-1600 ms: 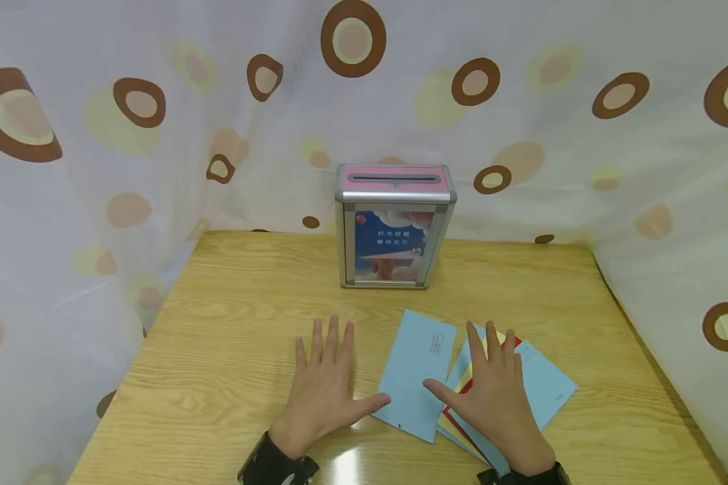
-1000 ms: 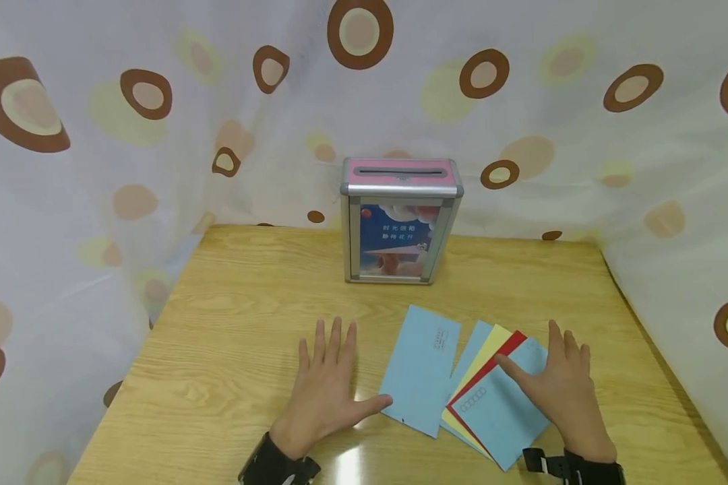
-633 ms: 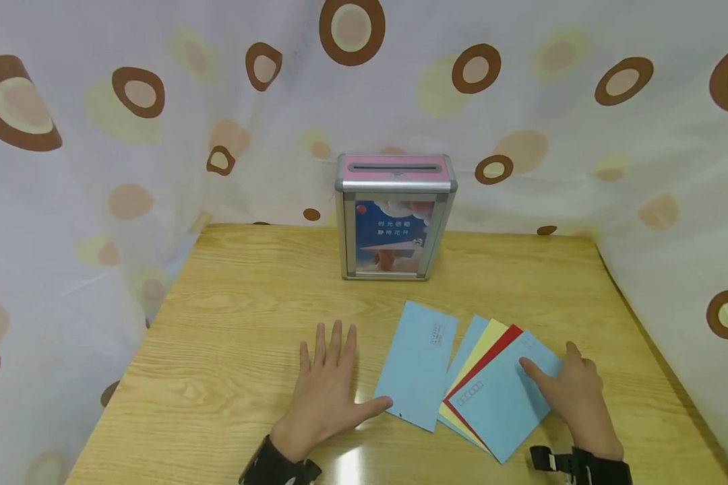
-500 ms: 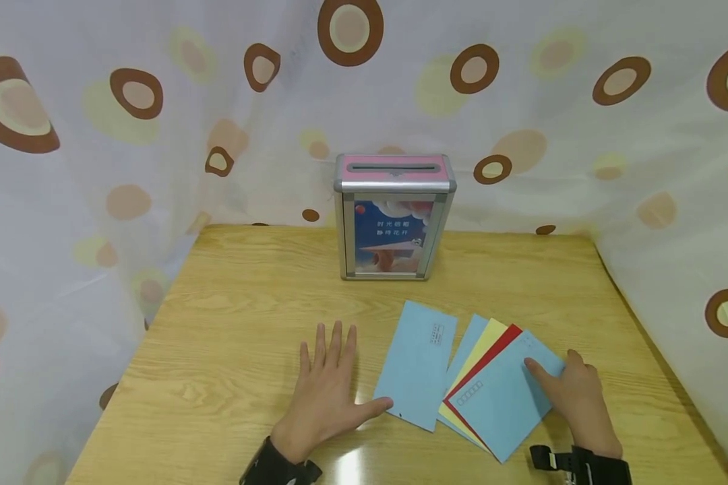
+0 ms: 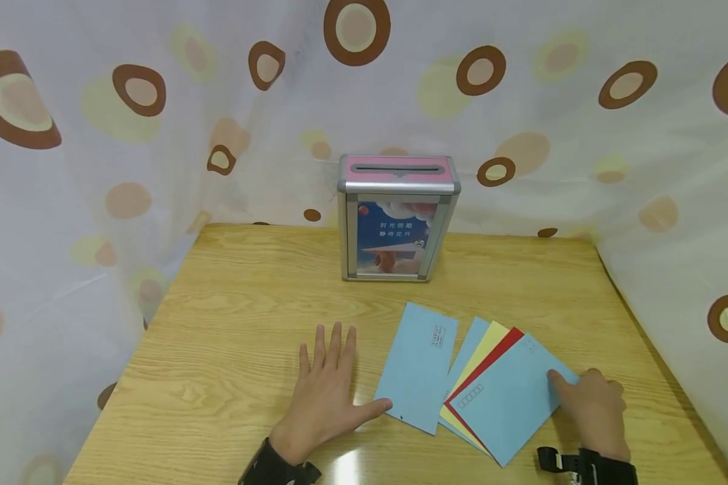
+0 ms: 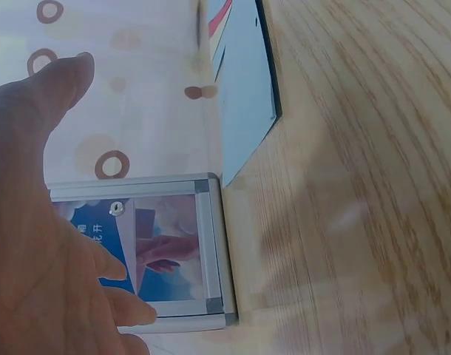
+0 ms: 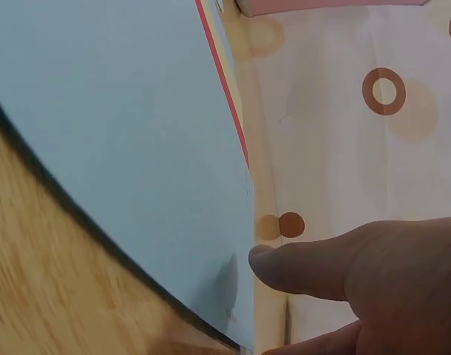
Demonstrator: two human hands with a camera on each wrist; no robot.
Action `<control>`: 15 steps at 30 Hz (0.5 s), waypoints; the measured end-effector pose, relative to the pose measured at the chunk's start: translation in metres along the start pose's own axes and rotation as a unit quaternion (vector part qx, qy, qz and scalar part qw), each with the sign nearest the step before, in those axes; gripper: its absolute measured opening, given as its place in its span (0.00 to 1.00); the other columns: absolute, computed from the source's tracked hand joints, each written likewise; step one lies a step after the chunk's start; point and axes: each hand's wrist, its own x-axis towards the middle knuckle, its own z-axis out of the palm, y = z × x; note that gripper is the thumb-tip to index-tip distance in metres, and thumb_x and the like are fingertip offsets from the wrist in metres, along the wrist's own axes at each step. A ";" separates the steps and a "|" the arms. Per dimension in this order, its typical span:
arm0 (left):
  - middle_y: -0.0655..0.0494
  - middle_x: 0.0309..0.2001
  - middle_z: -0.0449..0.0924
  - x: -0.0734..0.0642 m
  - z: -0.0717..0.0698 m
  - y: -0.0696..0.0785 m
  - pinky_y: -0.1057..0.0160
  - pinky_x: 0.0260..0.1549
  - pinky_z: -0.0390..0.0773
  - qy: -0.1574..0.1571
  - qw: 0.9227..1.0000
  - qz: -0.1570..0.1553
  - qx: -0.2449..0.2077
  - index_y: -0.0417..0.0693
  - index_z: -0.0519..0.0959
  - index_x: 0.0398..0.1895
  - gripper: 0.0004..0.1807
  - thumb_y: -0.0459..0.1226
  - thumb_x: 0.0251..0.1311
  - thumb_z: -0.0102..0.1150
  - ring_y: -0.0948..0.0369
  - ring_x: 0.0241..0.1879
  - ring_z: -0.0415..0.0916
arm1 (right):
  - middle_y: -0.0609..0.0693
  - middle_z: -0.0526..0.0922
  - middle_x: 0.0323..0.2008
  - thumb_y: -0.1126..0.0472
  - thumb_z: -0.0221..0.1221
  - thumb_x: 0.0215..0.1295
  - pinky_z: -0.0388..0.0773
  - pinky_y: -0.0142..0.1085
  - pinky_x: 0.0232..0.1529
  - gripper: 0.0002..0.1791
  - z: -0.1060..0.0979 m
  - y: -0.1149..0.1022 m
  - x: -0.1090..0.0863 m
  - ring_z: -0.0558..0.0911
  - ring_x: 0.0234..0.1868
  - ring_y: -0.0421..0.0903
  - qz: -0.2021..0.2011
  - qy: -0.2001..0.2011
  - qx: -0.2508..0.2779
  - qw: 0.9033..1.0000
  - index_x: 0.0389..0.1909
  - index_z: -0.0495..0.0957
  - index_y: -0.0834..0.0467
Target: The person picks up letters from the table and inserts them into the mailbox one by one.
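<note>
Several envelopes lie fanned on the table: a blue envelope [image 5: 503,401] on top, with red [image 5: 491,357], yellow [image 5: 479,353] and another blue edge [image 5: 470,340] showing beneath. Another blue envelope [image 5: 416,367] lies just left of the fan. My right hand [image 5: 594,407] is at the top envelope's right corner, thumb over its face and fingers bent by the edge. In the right wrist view the thumb [image 7: 307,266] stands off the paper, its shadow on it. My left hand [image 5: 321,397] is spread palm down, thumb tip at the left envelope's lower edge, holding nothing.
A silver-framed box [image 5: 398,219] with a pink slotted top and a picture front stands at the back of the wooden table [image 5: 249,289]. A patterned curtain [image 5: 400,101] hangs behind and along both sides. Black straps [image 5: 588,465] are on the wrists.
My right hand has moved from over the fanned envelopes rightward, then down to the top envelope's right corner, its fingers bending. My left hand and the envelopes have stayed in place.
</note>
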 end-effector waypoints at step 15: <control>0.45 0.78 0.32 -0.003 0.003 0.000 0.31 0.68 0.37 -0.002 1.000 0.009 -0.009 0.49 0.38 0.79 0.66 0.81 0.46 0.41 0.47 0.73 0.20 | 0.72 0.73 0.39 0.55 0.62 0.63 0.72 0.49 0.33 0.31 0.003 -0.005 -0.007 0.69 0.40 0.64 0.013 0.037 0.034 0.999 0.49 0.66 0.80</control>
